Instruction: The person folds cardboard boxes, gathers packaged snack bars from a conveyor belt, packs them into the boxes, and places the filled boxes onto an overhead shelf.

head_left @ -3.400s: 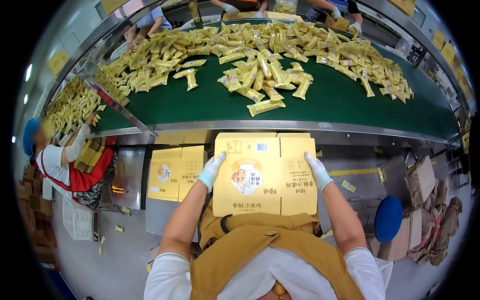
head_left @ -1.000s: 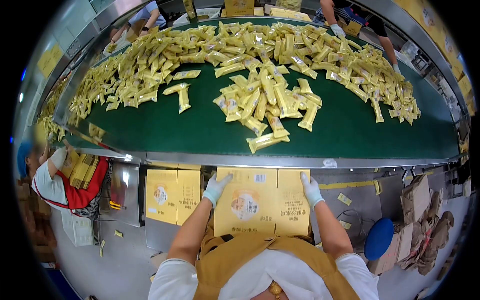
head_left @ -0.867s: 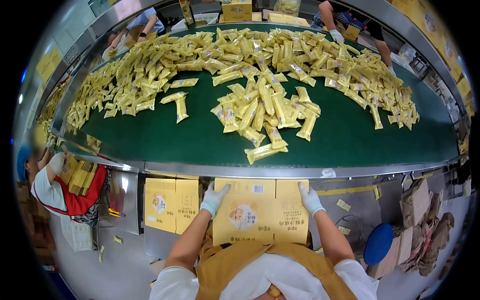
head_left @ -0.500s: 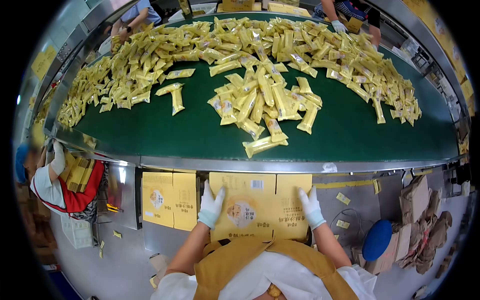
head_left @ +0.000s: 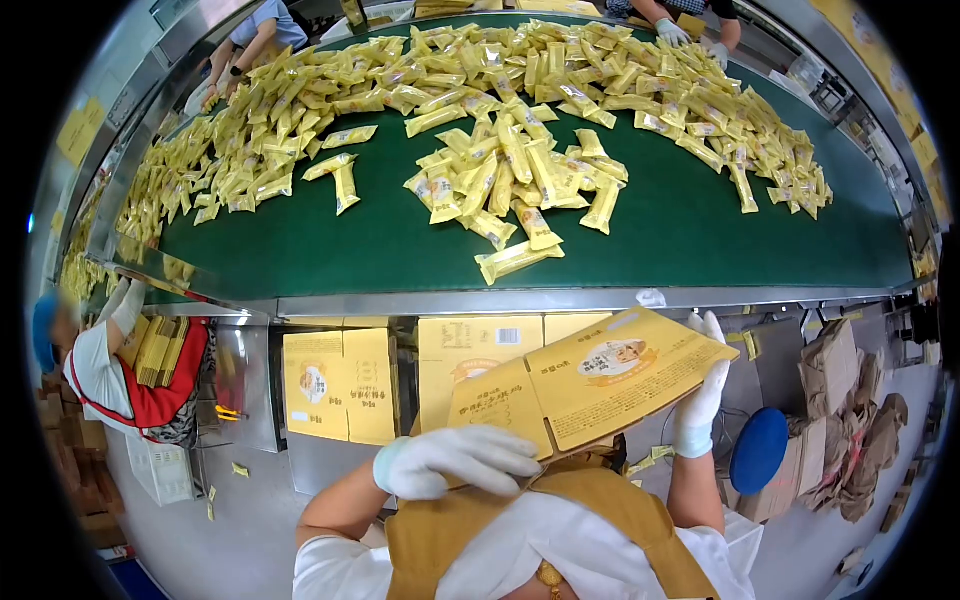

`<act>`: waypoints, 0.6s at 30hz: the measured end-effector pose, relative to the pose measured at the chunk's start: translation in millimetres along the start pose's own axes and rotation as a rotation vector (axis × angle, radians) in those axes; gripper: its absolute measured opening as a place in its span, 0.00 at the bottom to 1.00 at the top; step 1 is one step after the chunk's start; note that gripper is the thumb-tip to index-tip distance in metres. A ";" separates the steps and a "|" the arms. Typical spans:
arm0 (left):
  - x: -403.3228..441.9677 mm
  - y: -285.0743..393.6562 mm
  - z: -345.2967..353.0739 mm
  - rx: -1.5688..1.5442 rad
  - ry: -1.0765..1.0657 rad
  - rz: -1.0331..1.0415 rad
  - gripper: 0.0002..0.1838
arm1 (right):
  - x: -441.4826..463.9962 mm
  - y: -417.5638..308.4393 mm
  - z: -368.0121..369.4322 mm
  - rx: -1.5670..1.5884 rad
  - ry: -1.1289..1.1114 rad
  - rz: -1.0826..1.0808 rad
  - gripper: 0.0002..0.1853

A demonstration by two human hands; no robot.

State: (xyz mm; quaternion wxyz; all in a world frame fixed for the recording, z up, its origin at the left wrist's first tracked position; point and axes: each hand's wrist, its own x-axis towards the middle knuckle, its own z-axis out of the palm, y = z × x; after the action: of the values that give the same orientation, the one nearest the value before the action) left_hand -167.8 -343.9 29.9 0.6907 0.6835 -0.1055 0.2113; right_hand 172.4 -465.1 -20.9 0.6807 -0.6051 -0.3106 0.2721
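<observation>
A flat, folded yellow carton (head_left: pixel 625 375) with printed text and a picture is raised in front of my body, tilted up to the right. My right hand (head_left: pixel 706 385), in a white glove, grips its right end, with fingers behind and thumb at the edge. My left hand (head_left: pixel 457 462), also gloved, lies across the carton's lower left corner with its fingers stretched out. Behind it, another flat yellow carton (head_left: pixel 470 340) lies below the table edge, partly covered. More flat cartons (head_left: pixel 340 385) lie to the left.
Many yellow wrapped packets (head_left: pixel 515 165) lie heaped on the green table (head_left: pixel 330 260) with a metal rim. Co-workers' hands reach in at the far side. A person in a red apron (head_left: pixel 175 400) stands left. A blue stool (head_left: pixel 758 450) and brown cardboard (head_left: pixel 800 455) are right.
The held carton has been lifted and tilted, its right end rising with my right hand. My left hand has moved from the cartons' left edge down to the near corner. The view has shifted slightly.
</observation>
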 end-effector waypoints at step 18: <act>6.0 8.5 -7.8 0.766 -0.243 0.174 0.22 | -64.3 -17.6 36.2 0.102 0.088 0.147 0.26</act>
State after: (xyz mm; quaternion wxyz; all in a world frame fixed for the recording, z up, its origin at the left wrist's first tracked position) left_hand -167.2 -335.5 39.8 0.3482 0.8998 -0.1571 0.2105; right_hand 102.7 -491.6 -6.7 0.7018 -0.6021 -0.2207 0.3101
